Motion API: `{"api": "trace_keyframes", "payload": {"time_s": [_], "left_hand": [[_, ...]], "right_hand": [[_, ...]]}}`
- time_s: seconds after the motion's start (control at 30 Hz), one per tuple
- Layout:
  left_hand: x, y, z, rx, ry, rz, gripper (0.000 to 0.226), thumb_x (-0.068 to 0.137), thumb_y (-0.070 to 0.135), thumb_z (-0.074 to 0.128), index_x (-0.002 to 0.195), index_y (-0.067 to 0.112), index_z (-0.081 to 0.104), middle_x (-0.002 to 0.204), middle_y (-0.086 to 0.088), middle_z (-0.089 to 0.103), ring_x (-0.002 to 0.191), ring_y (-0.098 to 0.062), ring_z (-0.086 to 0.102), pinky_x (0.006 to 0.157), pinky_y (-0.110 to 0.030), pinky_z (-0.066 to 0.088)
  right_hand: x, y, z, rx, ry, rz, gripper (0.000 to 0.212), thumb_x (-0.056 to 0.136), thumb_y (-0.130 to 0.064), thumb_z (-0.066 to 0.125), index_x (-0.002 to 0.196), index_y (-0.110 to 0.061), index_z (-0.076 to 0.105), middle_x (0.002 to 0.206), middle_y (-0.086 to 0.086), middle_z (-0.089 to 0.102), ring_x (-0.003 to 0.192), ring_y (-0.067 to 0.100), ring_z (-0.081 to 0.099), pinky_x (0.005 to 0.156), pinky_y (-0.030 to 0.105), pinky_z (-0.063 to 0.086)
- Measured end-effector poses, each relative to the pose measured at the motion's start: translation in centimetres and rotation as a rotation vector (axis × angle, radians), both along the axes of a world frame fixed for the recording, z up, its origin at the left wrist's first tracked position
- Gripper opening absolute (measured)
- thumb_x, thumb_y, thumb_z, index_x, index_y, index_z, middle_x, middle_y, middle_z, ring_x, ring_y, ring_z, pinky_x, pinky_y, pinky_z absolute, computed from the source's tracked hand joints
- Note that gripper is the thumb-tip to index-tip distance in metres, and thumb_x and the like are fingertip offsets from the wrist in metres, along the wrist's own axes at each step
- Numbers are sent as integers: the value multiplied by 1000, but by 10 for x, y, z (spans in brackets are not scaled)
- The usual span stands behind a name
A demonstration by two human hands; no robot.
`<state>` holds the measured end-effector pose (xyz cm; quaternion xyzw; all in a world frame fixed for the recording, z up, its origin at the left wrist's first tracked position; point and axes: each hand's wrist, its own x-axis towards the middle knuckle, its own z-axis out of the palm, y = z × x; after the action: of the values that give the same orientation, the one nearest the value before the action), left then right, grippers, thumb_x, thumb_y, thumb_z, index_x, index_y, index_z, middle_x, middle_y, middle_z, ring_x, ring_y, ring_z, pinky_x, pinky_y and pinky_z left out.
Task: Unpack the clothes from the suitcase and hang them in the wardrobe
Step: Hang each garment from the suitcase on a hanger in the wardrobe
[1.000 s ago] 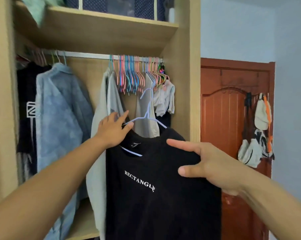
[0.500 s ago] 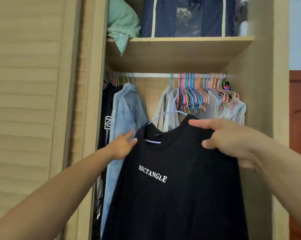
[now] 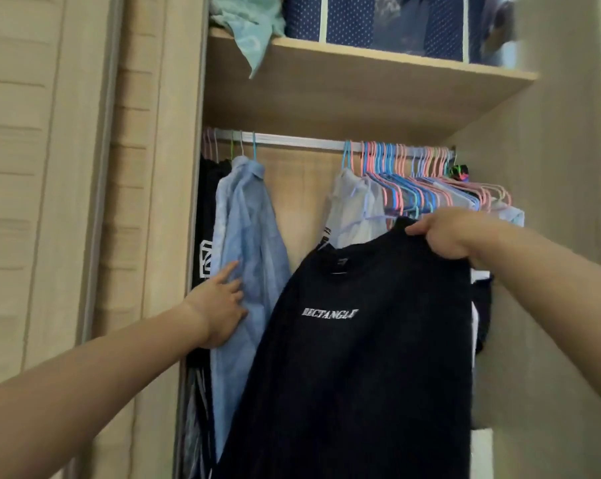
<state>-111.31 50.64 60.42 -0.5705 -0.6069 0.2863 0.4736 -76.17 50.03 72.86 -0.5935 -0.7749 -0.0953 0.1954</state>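
wardrobe (image 3: 378, 108) open, rail above fingers | black sweatshirt (image 3: 354, 357) on hanger, shoulder pinched by right hand (image 3: 447, 233) | blue shirt (image 3: 247, 236) pressed aside by spread fingers of left hand (image 3: 219, 305) | risk: sweatshirt could be slid off hanger by one-sided hold | print: "RECTANGLE"

- Above me the wooden shelf (image 3: 344, 95) of the wardrobe (image 3: 551, 167) carries a crumpled pale green cloth (image 3: 249, 25) at its left end, one corner hanging over the front edge.
- Just beside the cloth, to its right, sits a dark blue dotted storage bag (image 3: 378, 20) with pale trim.
- Under the shelf runs the rail (image 3: 292, 140). A light blue shirt (image 3: 247, 243) hangs near its left end, a pale garment (image 3: 352, 209) further right, then a tight bunch of pink and blue hangers (image 3: 420, 181).
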Motion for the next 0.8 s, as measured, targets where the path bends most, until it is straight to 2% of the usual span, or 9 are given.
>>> {"api": "trace_keyframes", "payload": {"time_s": [0.13, 0.2, 0.3, 0.43, 0.57, 0.63, 0.7, 0.73, 0.8], "left_hand": [[-4, -1, 6, -21, 14, 7, 47, 102, 34, 36, 145, 24, 52, 142, -10, 52, 140, -32, 38, 119, -68, -12], [2, -1, 12, -36, 10, 0, 45, 101, 33, 38, 141, 25, 55, 142, -8, 54, 138, -31, 41, 120, -66, -10], [5, 2, 40, 45, 25, -51, 43, 102, 35, 38, 139, 23, 58, 141, -8, 55, 138, -31, 41, 122, -64, -7], [-2, -5, 97, 217, 24, -12, 47, 104, 39, 33, 139, 22, 59, 144, -10, 52, 140, -36, 35, 122, -62, 4], [-14, -21, 140, 323, 38, -96, 42, 103, 36, 35, 131, 24, 63, 133, -8, 57, 131, -35, 44, 117, -58, 19], [-23, -26, 151, 382, 73, -260, 35, 96, 37, 45, 114, 24, 71, 116, -10, 65, 114, -34, 56, 110, -53, 32], [-31, -27, 153, 483, 59, -426, 26, 82, 37, 54, 82, 21, 74, 83, -8, 67, 83, -31, 61, 89, -45, 43], [-33, -25, 151, 533, 8, -483, 26, 79, 37, 52, 72, 20, 71, 71, -6, 64, 72, -30, 58, 81, -42, 43], [-31, -20, 143, 601, -101, -507, 28, 79, 35, 48, 65, 18, 65, 63, -5, 59, 65, -30, 53, 74, -41, 40]], "right_hand": [[17, 3, 10, 102, 70, -145, 58, 100, -1, 35, 152, -27, 39, 161, 6, 29, 143, 29, 36, 115, 34, 33], [-1, -1, 3, 153, 86, -113, 59, 99, -3, 38, 151, -31, 41, 160, 6, 32, 142, 30, 38, 115, 36, 34], [-32, -5, -1, 144, 159, 24, 59, 97, 1, 39, 144, -32, 52, 153, 5, 44, 134, 30, 46, 104, 29, 39], [-57, 3, 41, 137, 231, 84, 59, 96, 6, 37, 137, -27, 61, 151, 6, 46, 129, 32, 50, 106, 36, 45], [-71, 13, 100, 257, 273, 32, 55, 96, 4, 41, 141, -25, 57, 147, 3, 51, 127, 30, 54, 104, 32, 45], [-80, 26, 126, 337, 285, 44, 54, 96, 4, 41, 140, -23, 58, 148, 2, 52, 130, 30, 52, 105, 32, 41], [-96, 46, 140, 393, 279, 49, 53, 96, 1, 43, 140, -23, 58, 149, 4, 50, 133, 32, 49, 109, 32, 39], [-106, 60, 143, 396, 281, 58, 52, 95, 0, 45, 139, -24, 59, 147, 8, 51, 131, 34, 51, 109, 33, 42], [-127, 91, 144, 392, 288, 73, 50, 92, -2, 48, 136, -21, 62, 141, 15, 55, 125, 37, 55, 106, 38, 46]]}}
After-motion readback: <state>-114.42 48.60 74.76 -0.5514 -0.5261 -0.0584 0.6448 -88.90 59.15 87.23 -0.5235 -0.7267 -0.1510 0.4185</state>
